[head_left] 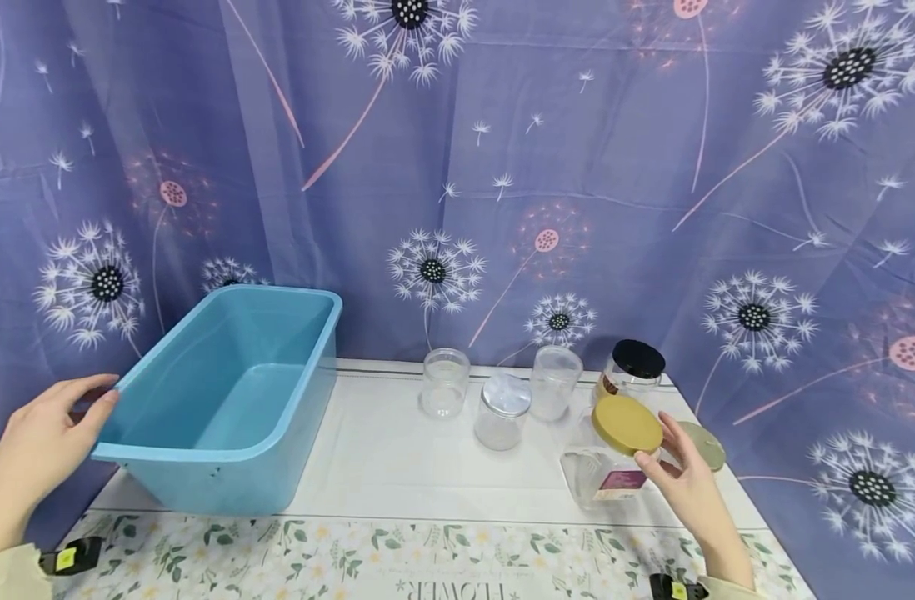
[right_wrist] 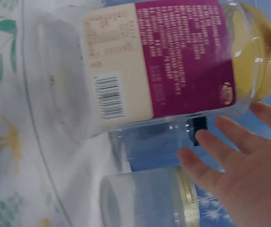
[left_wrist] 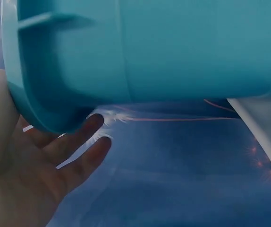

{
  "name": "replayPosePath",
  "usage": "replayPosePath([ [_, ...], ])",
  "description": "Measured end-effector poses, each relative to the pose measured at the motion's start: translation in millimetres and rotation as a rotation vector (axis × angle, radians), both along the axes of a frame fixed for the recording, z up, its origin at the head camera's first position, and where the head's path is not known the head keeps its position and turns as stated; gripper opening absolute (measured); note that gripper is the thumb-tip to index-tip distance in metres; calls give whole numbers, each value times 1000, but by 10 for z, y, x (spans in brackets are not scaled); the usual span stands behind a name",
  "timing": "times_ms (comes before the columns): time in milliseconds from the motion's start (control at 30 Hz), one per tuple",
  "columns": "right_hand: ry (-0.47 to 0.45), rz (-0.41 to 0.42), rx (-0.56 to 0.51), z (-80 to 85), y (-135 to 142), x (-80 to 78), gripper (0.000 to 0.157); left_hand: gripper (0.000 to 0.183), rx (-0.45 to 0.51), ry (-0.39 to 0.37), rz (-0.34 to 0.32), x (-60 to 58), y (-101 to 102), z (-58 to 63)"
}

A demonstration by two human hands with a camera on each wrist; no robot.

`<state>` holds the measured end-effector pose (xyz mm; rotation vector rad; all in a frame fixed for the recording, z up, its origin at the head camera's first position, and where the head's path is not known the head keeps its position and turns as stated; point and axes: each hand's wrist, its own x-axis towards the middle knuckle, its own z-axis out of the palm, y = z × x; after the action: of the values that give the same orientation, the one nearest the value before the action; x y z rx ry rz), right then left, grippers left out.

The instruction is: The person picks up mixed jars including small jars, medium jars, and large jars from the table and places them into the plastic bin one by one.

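In the head view a blue plastic tub stands at the left. My left hand holds its near left corner, with the thumb at the rim and the fingers around the corner. The left wrist view shows two of those fingers spread below the rim. On the right is a clear plastic jar with a gold lid and a maroon and cream label. My right hand touches the lid's right side, its fingers spread and fairly straight. The jar stands on the table.
Behind stand a clear jar, a silver-topped jar, another clear jar and a black-lidded jar. A jar with an olive lid is partly hidden behind my right hand. A flowered curtain hangs behind.
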<state>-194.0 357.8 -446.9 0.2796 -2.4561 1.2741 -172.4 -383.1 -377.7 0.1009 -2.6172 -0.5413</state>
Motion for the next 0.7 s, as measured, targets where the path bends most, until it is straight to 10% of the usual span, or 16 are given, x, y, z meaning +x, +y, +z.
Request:
replayPosePath([
  [700, -83, 86, -169, -245, -61, -57, 88, 62, 166, -219, 62, -17, -185, -83],
])
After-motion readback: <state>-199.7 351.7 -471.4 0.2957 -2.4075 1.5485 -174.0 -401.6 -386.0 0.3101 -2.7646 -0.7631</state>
